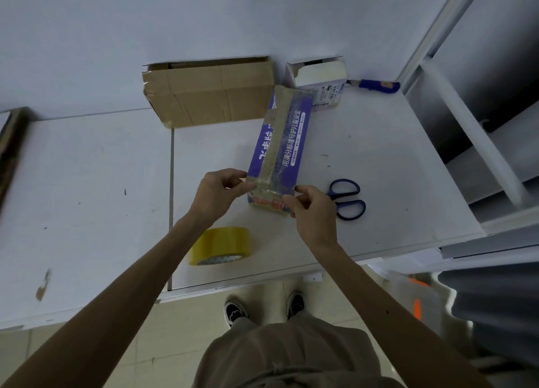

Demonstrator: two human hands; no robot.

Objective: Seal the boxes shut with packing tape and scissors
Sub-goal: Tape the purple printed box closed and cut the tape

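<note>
**A:** Where is the purple box (280, 142)?

**B:** About midway across the white table (102, 183), lengthwise from near edge toward far edge; a strip of tape (275, 136) runs along its top and folds over the near end.

**A:** And the hands?

**B:** Both are at that near end; the left hand (217, 193) pinches the left corner with curled fingers and thumb; the right hand (313, 212) has its fingers curled round the right corner; whether the box is lifted off the table, I cannot tell.

**A:** The tools?

**B:** The yellow tape roll (220, 246) stands near the front edge, under the left forearm; the blue scissors (347, 199) lie just right of the right hand, blades hidden behind it.

**A:** Anything further back?

**B:** A brown cardboard box (210, 91) and a small white box (320, 78) sit along the far edge; a blue-handled knife (376, 84) lies at the far right corner.
</note>
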